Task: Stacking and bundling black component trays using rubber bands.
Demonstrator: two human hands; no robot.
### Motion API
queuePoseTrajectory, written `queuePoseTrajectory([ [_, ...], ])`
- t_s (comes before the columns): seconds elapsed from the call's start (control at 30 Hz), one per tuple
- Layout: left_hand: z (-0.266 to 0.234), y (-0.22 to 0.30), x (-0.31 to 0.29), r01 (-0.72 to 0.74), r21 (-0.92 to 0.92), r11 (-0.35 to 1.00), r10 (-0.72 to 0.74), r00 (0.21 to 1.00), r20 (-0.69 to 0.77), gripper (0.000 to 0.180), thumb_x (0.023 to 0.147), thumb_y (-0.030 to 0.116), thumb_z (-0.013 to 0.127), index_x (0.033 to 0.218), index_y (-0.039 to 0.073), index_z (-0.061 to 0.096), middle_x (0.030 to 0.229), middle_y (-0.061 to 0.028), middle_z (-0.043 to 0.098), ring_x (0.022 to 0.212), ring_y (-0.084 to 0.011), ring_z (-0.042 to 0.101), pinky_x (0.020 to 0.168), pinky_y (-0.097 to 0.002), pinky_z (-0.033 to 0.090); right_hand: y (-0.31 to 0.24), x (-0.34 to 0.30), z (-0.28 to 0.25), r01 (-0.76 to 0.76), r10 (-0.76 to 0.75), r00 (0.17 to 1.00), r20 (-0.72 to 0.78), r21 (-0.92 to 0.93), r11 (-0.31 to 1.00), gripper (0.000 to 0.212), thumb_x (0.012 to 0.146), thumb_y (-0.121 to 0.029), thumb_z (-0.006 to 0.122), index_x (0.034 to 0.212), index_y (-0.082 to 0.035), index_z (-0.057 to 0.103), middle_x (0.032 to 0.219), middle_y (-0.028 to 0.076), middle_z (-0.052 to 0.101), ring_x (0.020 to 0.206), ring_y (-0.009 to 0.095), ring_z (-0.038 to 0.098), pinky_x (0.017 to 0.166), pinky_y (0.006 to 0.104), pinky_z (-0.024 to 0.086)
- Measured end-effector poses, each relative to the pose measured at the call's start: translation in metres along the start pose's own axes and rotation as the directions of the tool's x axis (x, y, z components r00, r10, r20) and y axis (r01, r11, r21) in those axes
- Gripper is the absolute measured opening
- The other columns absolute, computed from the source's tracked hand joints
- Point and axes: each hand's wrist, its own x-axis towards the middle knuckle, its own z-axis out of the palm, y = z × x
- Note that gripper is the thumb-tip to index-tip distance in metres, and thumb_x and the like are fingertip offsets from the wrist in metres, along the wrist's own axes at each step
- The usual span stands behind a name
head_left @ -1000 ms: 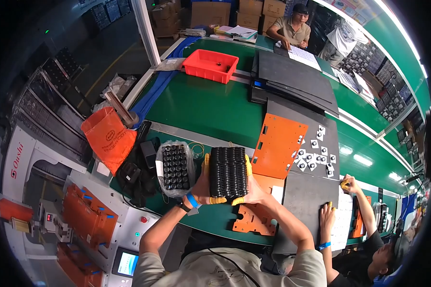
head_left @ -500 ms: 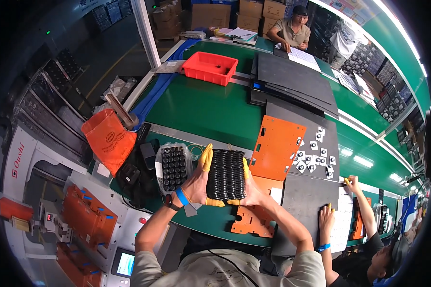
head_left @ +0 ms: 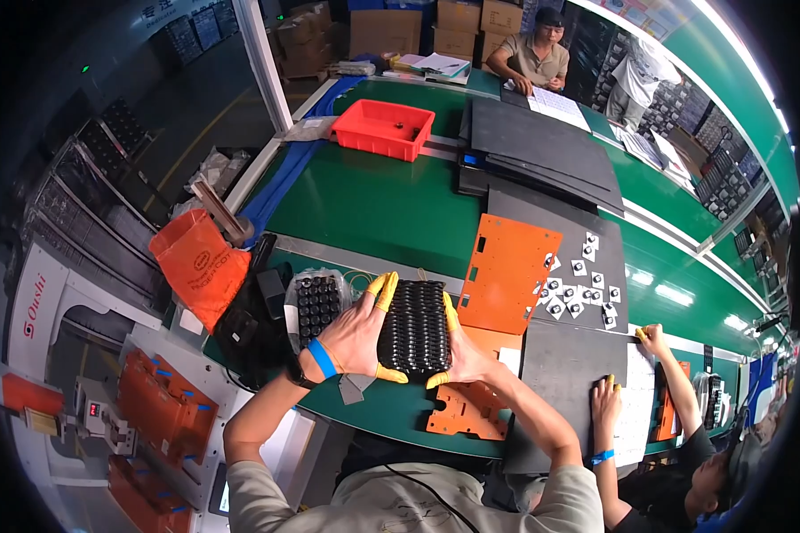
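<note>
Between my two hands is a block of glossy black parts [head_left: 415,329], packed tightly in several ridged columns. My left hand [head_left: 354,339], with yellow finger covers and a blue wristband, presses against its left side. Against the right side my right hand [head_left: 468,354], also in yellow finger covers, has its fingers along the edge and its thumb at the near corner. Just left of the block lies a clear plastic tray [head_left: 317,306] holding rows of round black parts. A small grey piece [head_left: 354,388] sits below my left wrist. Whether the block touches the table cannot be made out.
Orange plates [head_left: 508,275] lie right of my hands, beside small white cards with black parts [head_left: 580,266]. Farther off are a red bin [head_left: 382,133] and stacked black sheets [head_left: 542,147]. An orange bag [head_left: 200,266] hangs left. A co-worker's hands [head_left: 606,409] rest at right.
My left elbow and forearm have swung outward to the left, and my left hand has turned slightly on the block. Both hands still hold it; the whole view has shifted a little.
</note>
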Motion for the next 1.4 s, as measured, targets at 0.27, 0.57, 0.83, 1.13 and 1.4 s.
queuePoseTrajectory([
  [0.27, -0.003, 0.007, 0.0, -0.022, 0.017, 1.0, 0.023, 0.998, -0.052, 0.139, 0.059, 0.054, 0.088, 0.153, -0.011, 0.01, 0.154, -0.0366, 0.018, 0.143, -0.0503, 0.027, 0.12, -0.0513, 0.028, 0.002, 0.003, 0.013, -0.024, 0.023, 1.0, -0.019, -0.045, 0.999, 0.147, 0.059, -0.042, 0.094, 0.157, -0.001, -0.008, 0.161, 0.027, 0.005, 0.151, 0.044, 0.008, 0.123, 0.0509, 0.017],
  [0.57, 0.002, 0.029, 0.019, -0.039, 0.273, 0.961, 0.021, 0.997, 0.071, 0.131, 0.059, 0.062, 0.082, 0.147, -0.016, 0.024, 0.15, -0.0395, 0.025, 0.147, -0.051, 0.016, 0.122, -0.0577, 0.012, 0.002, 0.004, 0.02, 0.036, -0.031, 0.991, -0.128, 0.04, 0.999, 0.139, 0.062, -0.03, 0.092, 0.158, -0.004, -0.005, 0.16, 0.025, 0.009, 0.15, 0.042, 0.016, 0.122, 0.049, 0.022],
  [0.83, 0.017, 0.028, 0.027, -0.033, 0.286, 0.958, 0.01, 0.996, 0.084, 0.132, 0.059, 0.066, 0.078, 0.153, -0.007, 0.021, 0.147, -0.0411, 0.027, 0.141, -0.0575, 0.02, 0.121, -0.0601, 0.013, -0.004, 0.004, 0.021, 0.002, 0.009, 0.994, -0.11, 0.101, 0.995, 0.136, 0.062, -0.027, 0.091, 0.158, -0.002, -0.001, 0.16, 0.023, 0.017, 0.148, 0.036, 0.026, 0.121, 0.0442, 0.026],
  [1.13, 0.03, 0.029, 0.032, -0.087, 0.262, 0.961, 0.092, 0.996, -0.006, 0.129, 0.061, 0.068, 0.077, 0.154, -0.003, 0.024, 0.146, -0.0417, 0.028, 0.142, -0.0558, 0.02, 0.12, -0.0634, 0.01, -0.006, 0.005, 0.016, -0.023, 0.033, 0.997, -0.071, 0.133, 0.991, 0.142, 0.06, -0.029, 0.093, 0.158, -0.002, -0.007, 0.16, 0.022, 0.016, 0.149, 0.035, 0.024, 0.121, 0.0444, 0.026],
  [1.4, 0.034, 0.021, 0.034, -0.118, 0.247, 0.962, 0.121, 0.993, 0.003, 0.128, 0.055, 0.065, 0.079, 0.153, -0.002, 0.03, 0.144, -0.042, 0.03, 0.139, -0.0557, 0.024, 0.12, -0.0616, 0.009, -0.03, -0.001, 0.002, -0.074, 0.063, 0.996, -0.067, -0.18, 0.981, 0.141, 0.058, -0.037, 0.095, 0.158, 0.001, 0.003, 0.159, 0.026, 0.015, 0.15, 0.041, 0.019, 0.123, 0.0455, 0.023],
])
